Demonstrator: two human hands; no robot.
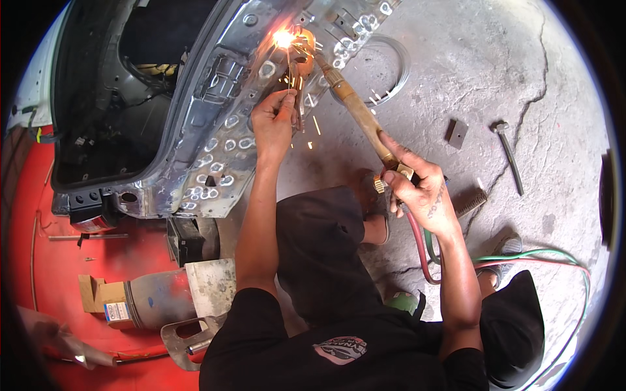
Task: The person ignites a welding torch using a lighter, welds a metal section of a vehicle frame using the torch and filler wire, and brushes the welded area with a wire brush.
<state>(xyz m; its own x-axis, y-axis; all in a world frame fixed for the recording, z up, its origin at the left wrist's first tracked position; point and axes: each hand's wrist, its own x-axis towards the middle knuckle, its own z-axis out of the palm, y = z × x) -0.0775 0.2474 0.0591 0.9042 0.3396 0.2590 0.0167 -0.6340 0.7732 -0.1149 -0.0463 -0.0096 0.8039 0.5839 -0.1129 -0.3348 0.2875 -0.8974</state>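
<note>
My right hand (427,192) is wrapped round the handle end of a gas welding torch (357,111), its long tube slanting up and left. At its tip a bright flame (284,39) meets a bare metal car body panel (225,140), where the metal glows orange and sparks drop. Close below the flame, my left hand (272,127) pinches a thin filler rod (289,73) that points up into the glow. Glare hides the exact contact of rod and panel. Pale ring-shaped spots cover much of the panel.
Red and green hoses (521,257) run from the torch across the concrete to the right. A hammer (508,156), a small metal block (458,133) and a wire coil (405,65) lie there. Lower left are a grey canister (160,300), a cardboard box (98,294) and a metal clamp (175,345).
</note>
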